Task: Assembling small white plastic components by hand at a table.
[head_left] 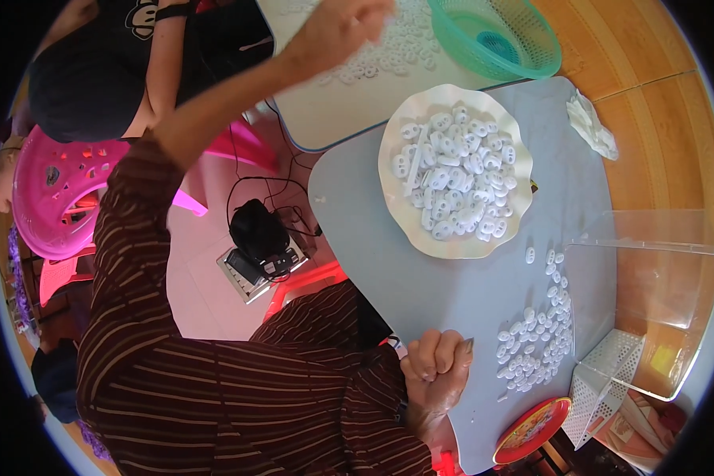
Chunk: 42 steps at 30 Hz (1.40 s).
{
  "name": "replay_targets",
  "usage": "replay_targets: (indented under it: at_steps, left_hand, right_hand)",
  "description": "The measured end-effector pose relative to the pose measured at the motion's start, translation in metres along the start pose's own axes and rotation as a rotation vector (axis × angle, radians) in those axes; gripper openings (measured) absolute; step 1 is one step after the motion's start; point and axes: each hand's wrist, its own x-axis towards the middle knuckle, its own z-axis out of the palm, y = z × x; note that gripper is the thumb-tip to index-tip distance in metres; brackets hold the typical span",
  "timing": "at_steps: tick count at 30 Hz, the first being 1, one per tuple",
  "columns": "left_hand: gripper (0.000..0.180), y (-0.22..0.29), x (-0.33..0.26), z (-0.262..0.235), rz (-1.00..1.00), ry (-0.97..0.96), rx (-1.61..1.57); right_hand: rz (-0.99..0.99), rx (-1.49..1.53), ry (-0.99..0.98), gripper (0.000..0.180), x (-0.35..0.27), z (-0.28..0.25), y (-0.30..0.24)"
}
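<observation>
My left arm reaches across to the far white table, and my left hand point(349, 30) hangs over small white plastic pieces point(401, 47) spread there. That hand is blurred, so its grip is unclear. Close to my body, my right hand point(438, 369) is closed at the near edge of the grey table point(357, 190); whatever its curled fingers hold is hidden. A cream dish point(460, 249) with a wavy rim holds a heap of white two-holed oval pieces point(452, 170). To the right of my right hand, several similar pieces point(535, 337) lie loose on the grey table.
A green basket point(551, 59) stands at the far right, with a crumpled white tissue point(591, 127) below it. A clear box point(642, 293), a white perforated basket point(607, 373) and a red round tray point(535, 428) line the right side. Another person point(95, 79) sits far left near a pink chair point(36, 190).
</observation>
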Motion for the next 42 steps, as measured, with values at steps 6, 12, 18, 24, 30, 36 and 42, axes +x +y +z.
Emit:
replay_targets:
  at_steps: [6,12,18,24,30,36,42]
  left_hand:
    - [0.020,0.159,-0.082,0.031,0.777,-0.366,-0.343]
    - [0.018,0.190,-0.108,0.036,0.854,-0.516,-0.261]
    - [0.016,0.177,-0.107,0.032,0.808,-0.415,-0.352]
    - [0.022,0.032,-0.026,0.022,0.246,-0.113,0.077]
    - [0.024,-0.054,0.005,0.058,0.260,-0.215,0.385]
    - [0.015,-0.067,0.026,0.048,0.254,-0.162,0.194]
    - [0.007,-0.070,0.020,0.045,0.419,-0.147,0.397]
  right_hand:
    - [0.108,-0.154,0.256,0.040,0.007,0.023,0.005]
    - [0.202,0.052,0.443,0.034,-0.002,0.003,0.035]
    - [0.039,-0.235,0.477,0.035,0.007,0.033,0.019]
    - [0.043,0.187,0.156,0.051,0.000,-0.001,-0.002]
    - [0.028,0.147,0.168,0.051,0.000,0.003,-0.002]
    - [0.001,0.179,0.072,0.050,-0.002,-0.004,0.001]
    - [0.001,0.191,0.051,0.049,-0.002,-0.007,0.000]
